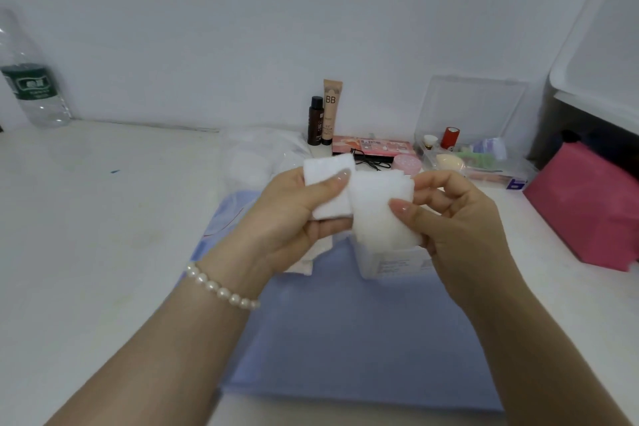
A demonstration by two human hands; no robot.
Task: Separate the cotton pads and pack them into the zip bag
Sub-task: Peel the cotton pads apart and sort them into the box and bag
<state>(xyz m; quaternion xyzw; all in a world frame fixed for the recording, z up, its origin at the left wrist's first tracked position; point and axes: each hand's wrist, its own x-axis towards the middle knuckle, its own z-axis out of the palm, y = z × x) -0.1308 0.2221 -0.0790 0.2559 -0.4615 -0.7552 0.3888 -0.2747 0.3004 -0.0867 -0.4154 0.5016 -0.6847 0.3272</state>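
The left hand [287, 214] pinches one cotton pad [328, 183] under its thumb, while the right hand [456, 218] grips the thicker stack [380, 211], likely peeling pads apart above the blue cloth [345, 339]. The clear bag [256, 156] lies just beyond, far left.

Just one view here, a wide-angle head cam looking forward and down over the white tabletop [103, 218] toward the plain white wall [276, 28]. It sits close above the forearms, and straight lines bend near the edges.
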